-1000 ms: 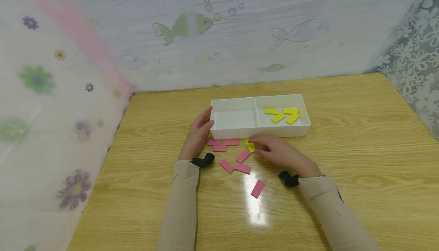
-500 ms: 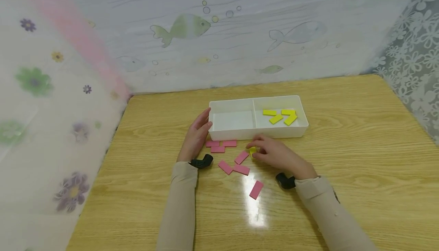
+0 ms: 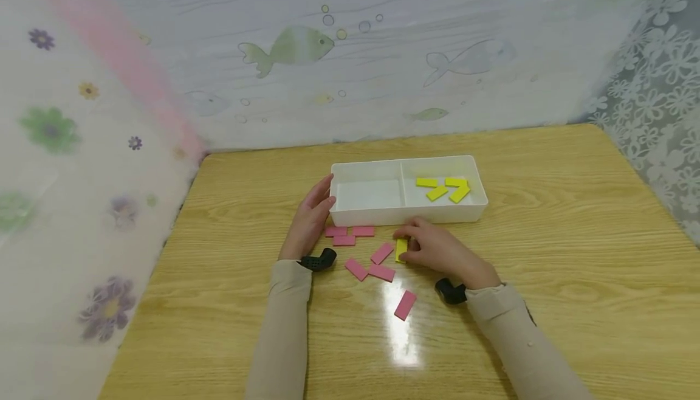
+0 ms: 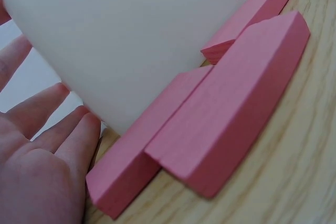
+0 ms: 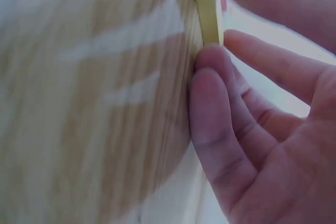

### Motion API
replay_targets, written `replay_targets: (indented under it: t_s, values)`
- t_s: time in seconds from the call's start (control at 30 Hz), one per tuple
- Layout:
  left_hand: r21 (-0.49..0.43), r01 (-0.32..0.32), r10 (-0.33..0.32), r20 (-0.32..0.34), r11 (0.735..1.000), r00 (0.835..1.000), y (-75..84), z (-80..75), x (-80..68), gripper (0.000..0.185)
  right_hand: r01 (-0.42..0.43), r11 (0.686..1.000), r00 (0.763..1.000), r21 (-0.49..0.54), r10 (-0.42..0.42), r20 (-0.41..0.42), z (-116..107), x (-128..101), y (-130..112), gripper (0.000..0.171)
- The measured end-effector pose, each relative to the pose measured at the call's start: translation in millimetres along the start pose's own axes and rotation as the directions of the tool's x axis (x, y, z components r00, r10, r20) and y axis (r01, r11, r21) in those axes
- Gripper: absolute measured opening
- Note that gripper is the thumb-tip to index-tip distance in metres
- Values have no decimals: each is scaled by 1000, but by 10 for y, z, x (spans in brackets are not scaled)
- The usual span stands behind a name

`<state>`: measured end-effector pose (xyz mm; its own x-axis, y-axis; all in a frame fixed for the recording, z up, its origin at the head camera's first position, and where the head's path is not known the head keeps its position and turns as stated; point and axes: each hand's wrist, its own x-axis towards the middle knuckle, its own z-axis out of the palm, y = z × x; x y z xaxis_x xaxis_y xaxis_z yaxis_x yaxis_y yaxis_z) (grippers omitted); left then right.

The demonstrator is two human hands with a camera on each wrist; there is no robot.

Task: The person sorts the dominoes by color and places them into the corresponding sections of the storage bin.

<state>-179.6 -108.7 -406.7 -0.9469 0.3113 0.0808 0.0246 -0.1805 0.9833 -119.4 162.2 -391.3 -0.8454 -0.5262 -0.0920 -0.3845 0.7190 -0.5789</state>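
- Yellow is the tile [image 3: 401,249] we find at the tips of the right hand [image 3: 437,251], on the wooden table [image 3: 547,254] just near of the white tray [image 3: 407,213]; the hand covers the tile's right edge.
- From the right wrist view we see the same tile [image 5: 207,6] only edge-on, a fingertip [image 5: 210,59] touching its end; the curled fingers seem to be pinching it, though the thumb's contact is blurred.
- Our left hand [image 3: 312,217] rests with straight fingers against the tray's left end, gripping nothing.
- In the left wrist view the tray wall [image 4: 136,40] fills most of the picture, cut off by the frame, with three pink tiles [image 4: 231,103] lying against its near foot.
- Seven pink tiles [image 3: 381,272] in all lie scattered between the hands, one sitting in the lamp glare.
- Four yellow tiles [image 3: 444,188] lie in the tray's right compartment.
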Motion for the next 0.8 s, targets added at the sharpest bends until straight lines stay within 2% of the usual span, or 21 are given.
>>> replay_targets:
  t_s: [0.1,0.3,0.5,0.57,0.8]
  values:
    - [8,1,-1,0,1000,1000,4,-5,9,51,-26,1000,1000,-10,26,14,-5,0,-14,42]
    - [16,10,-9,-13,1000,1000,5,-11,3,50,-84,991,996,-106,84,-6,-26,-14,-53,45]
    - [2,9,-9,-15,1000,1000,14,-19,12,48,-82,989,997,-127,80,-19,-63,-18,-49,42]
    - [0,6,-6,-11,1000,1000,13,-16,21,48,-76,991,997,-107,75,-19,-70,-16,-40,41]
    - [-43,-1,1,9,999,1000,0,-6,31,52,-101,993,995,61,102,-16,-79,-1,-11,29]
